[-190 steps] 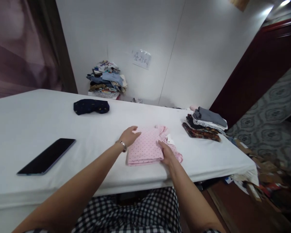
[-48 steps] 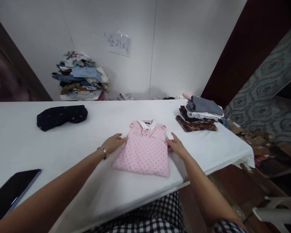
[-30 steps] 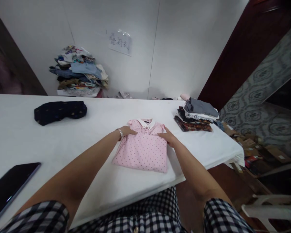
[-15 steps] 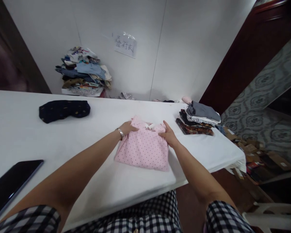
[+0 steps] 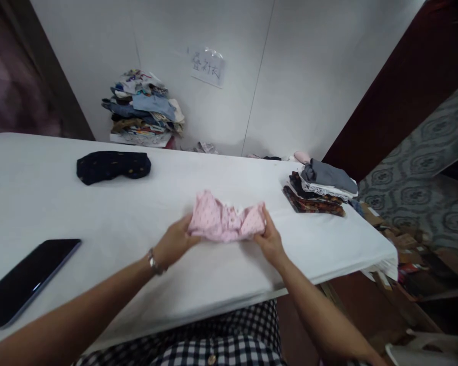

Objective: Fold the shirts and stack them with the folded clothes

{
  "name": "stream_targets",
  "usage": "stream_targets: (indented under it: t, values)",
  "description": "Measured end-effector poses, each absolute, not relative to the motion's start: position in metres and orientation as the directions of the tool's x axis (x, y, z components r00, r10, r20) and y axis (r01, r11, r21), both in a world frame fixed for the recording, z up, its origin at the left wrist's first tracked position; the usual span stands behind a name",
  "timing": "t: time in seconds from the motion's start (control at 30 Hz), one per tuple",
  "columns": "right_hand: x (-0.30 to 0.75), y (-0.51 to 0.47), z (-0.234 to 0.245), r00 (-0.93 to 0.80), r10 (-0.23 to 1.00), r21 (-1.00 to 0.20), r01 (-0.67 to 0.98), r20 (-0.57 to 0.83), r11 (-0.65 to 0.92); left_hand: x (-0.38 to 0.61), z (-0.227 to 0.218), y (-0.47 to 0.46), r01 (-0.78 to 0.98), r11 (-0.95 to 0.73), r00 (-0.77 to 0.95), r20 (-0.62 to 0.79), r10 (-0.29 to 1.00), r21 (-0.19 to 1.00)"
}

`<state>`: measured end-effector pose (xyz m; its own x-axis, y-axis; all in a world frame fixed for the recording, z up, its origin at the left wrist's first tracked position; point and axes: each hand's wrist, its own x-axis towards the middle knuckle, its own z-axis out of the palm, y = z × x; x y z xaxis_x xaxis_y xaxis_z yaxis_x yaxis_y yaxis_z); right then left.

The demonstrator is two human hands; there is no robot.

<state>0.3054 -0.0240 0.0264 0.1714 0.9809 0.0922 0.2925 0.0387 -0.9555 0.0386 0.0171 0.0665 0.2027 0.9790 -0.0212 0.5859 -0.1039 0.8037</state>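
Note:
A pink shirt (image 5: pixel 225 223) with small dark dots is folded into a short, wide bundle at the middle of the white table. Its white-trimmed collar shows at the upper middle. My left hand (image 5: pixel 175 241), with a silver bracelet at the wrist, grips the shirt's left end, thumb and fingers on either side of the cloth. At the right end my right hand (image 5: pixel 269 239) pinches the cloth the same way. Motion blurs the shirt a little, and whether its underside touches the table I cannot tell.
A dark folded garment (image 5: pixel 112 166) lies at the back left, and a black phone (image 5: pixel 30 282) at the near left. Folded clothes (image 5: pixel 320 188) are stacked on the right. Behind the table (image 5: pixel 145 208) rises a tall clothes pile (image 5: pixel 145 109); boxes (image 5: pixel 404 241) fill the floor at right.
The shirt's lower part has been folded up, so the bundle is much shorter. My hands moved from its upper corners down to its two ends. The whole view shifted slightly.

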Motion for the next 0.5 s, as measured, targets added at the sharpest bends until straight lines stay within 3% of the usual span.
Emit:
stream_targets:
  t: [0.13, 0.27, 0.4, 0.5]
  values:
    - [0.299, -0.070, -0.017, 0.055, 0.997, -0.957, 0.289, 0.052, 0.034, 0.022, 0.023, -0.029, 0.583, -0.110, 0.323, -0.105, 0.941, 0.805]
    - [0.307, -0.075, -0.009, 0.059, 0.997, -0.992, 0.125, 0.044, 0.036, 0.015, 0.022, -0.031, 0.405, 0.051, 0.349, -0.206, 0.914, 0.913]
    - [0.320, -0.058, 0.011, 0.175, 0.968, -0.983, -0.074, -0.178, -0.167, 0.017, 0.028, -0.008, 0.262, 0.260, 0.233, -0.322, 0.917, 0.929]
    - [0.321, -0.041, 0.020, 0.227, 0.930, -0.954, -0.149, -0.288, -0.260, 0.022, 0.030, 0.009, 0.278, 0.284, 0.209, -0.346, 0.915, 0.918]
